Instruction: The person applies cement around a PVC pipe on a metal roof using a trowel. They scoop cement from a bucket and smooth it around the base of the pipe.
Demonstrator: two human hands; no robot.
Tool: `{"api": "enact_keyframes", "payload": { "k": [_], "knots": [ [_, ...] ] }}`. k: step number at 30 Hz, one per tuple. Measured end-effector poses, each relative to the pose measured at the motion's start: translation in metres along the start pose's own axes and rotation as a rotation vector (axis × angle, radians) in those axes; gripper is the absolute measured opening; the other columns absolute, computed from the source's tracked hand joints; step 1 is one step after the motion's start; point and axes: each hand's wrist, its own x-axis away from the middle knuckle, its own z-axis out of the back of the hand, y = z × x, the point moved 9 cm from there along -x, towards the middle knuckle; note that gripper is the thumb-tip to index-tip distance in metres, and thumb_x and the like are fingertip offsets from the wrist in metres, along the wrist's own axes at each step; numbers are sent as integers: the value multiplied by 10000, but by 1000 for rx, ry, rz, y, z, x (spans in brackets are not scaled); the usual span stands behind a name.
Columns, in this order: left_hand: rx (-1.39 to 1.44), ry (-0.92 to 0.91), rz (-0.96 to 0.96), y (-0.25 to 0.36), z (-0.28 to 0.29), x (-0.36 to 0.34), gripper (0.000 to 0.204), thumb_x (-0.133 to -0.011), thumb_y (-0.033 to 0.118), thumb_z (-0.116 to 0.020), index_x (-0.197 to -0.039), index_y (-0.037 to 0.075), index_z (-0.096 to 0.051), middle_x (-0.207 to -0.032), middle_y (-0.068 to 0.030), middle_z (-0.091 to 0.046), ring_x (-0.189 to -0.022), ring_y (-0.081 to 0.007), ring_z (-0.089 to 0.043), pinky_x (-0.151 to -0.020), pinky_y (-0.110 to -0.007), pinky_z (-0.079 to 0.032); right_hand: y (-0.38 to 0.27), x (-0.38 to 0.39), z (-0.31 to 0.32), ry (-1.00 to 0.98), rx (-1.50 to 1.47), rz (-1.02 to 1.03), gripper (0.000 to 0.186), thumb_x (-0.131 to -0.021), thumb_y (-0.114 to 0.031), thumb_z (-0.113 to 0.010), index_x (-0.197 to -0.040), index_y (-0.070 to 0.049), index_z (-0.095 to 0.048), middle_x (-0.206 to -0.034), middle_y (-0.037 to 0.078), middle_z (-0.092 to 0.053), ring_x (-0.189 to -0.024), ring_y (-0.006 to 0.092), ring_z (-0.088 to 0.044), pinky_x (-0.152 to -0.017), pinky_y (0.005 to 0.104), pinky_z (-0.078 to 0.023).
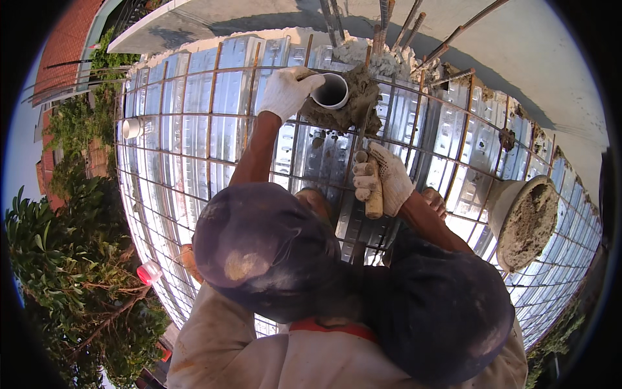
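Observation:
A short white plastic pipe (332,92) stands upright in a mound of wet grey mortar (353,107) on the metal decking. My left hand (286,92), in a white knit glove, is closed at the pipe's left rim, its fingers bent and touching it. My right hand (387,179), gloved as well, wraps round the wooden handle of a trowel (374,198). The trowel's narrow blade points away from me into the right side of the mortar, which partly hides it.
Rusty rebar (214,91) crosses the corrugated decking (175,133) in a grid. At right stands a bucket (502,211) of mortar. Another white pipe (133,128) and a red-and-white container (149,273) sit near the left edge. Rebar ends (414,29) stick up by the far wall.

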Motion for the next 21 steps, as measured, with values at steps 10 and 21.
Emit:
{"api": "enact_keyframes", "payload": {
  "k": [10, 21],
  "knots": [
    [-16, -41, 40, 1, -3, -2, 448, -932, 440, -761, -1181, 75, -835, -1068, -196, -817, -994, -325, -797, -916, -407, -604, 23, -21, 24, 428, 860, 217, 447, -1124, -446, -493, -1032, -15, -568, -773, 98, -596, -558, 262, -635, -526, 436, -573],
    [0, -11, 43, 2, 0, 1, 451, -912, 430, -769, -1161, 60, -836, -1069, -204, -813, -985, -322, -794, -903, -407, -601, -75, 11, 14, 483, 1015, 329, 429, -1121, -420, -531, -1008, -8, -572, -737, 76, -580, -525, 226, -603, -494, 409, -565]
  ]
}}
